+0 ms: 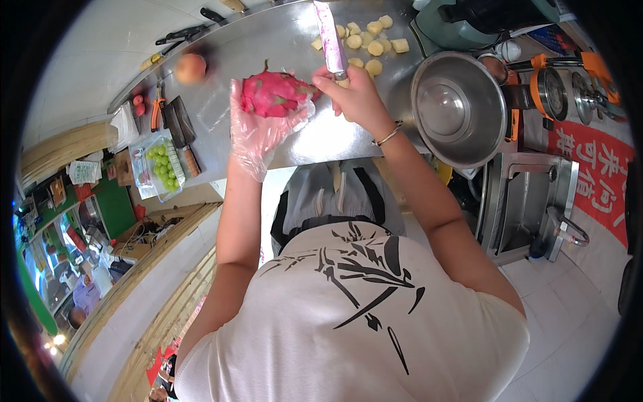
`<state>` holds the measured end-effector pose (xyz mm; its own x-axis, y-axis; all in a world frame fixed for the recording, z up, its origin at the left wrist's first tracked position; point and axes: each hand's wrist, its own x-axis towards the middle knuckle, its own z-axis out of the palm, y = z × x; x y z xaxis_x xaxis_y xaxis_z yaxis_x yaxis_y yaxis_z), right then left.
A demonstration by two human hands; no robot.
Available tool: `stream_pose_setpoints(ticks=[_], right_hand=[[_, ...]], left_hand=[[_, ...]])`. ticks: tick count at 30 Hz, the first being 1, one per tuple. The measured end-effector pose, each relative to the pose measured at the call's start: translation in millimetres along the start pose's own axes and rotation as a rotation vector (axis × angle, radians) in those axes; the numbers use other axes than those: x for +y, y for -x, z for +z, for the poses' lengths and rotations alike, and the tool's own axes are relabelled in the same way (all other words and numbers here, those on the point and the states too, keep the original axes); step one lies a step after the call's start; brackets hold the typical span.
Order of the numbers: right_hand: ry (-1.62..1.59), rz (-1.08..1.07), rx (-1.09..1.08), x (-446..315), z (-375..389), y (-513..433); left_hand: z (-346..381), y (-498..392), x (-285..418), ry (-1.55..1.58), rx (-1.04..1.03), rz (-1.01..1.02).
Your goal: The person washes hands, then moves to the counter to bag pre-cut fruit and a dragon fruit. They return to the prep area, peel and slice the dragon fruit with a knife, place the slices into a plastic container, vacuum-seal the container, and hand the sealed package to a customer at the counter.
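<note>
My left hand (261, 130), in a clear plastic glove, holds a whole pink dragon fruit (276, 94) above the steel worktop (301, 143). The bare right hand (355, 95) is closed round the handle of a knife (331, 42), whose blade points away from me and is stained pink. Its thumb and fingertips are close to the right end of the fruit; whether they touch it, I cannot tell. Beyond the knife lie several pale, peeled fruit chunks (374, 48). A round reddish-yellow fruit (190, 68) sits at the far left of the worktop.
A large steel bowl (458, 109) stands at the right, near a steel sink (532, 201). Green grapes in a clear plastic tray (166, 166), a broad-bladed knife (179, 125) and orange-handled pliers or shears (157, 108) lie at the left. More knives (182, 35) line the back edge.
</note>
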<state>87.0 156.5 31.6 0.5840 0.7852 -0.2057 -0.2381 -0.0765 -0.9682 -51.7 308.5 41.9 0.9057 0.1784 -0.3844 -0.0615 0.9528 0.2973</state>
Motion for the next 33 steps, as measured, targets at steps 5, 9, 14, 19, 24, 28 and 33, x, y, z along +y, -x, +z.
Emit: stream_pose_setpoints(ticks=[5,9,14,19,24,28,33], right_hand=[[0.402,-0.266,-0.011,-16.9,13.5,3.4],[0.599,-0.506,0.004,-24.5,24.6,-5.7],[0.722,-0.648,-0.026,-25.9,42.6,-8.3],[0.814,-0.699,0.06,-24.1,65.0,-14.3],[0.764,-0.724,0.172,-21.1,80.5,-19.5],[0.816,-0.744,0.177,-18.4,84.8,-25.0],[0.864,-0.735,0.162,-12.8,85.7,-30.4]], left_hand=[[3.7,2.2,3.9,0.16,-0.044,0.028],[9.6,6.2,13.2,0.102,0.003,-0.03],[12.3,5.4,14.4,0.081,0.111,0.041],[14.8,-0.5,9.6,0.135,0.358,0.123],[12.1,-7.9,4.4,0.013,0.483,0.305],[-0.4,-17.4,5.4,-0.037,0.442,0.421],[-14.6,-23.8,7.9,-0.141,0.479,0.474]])
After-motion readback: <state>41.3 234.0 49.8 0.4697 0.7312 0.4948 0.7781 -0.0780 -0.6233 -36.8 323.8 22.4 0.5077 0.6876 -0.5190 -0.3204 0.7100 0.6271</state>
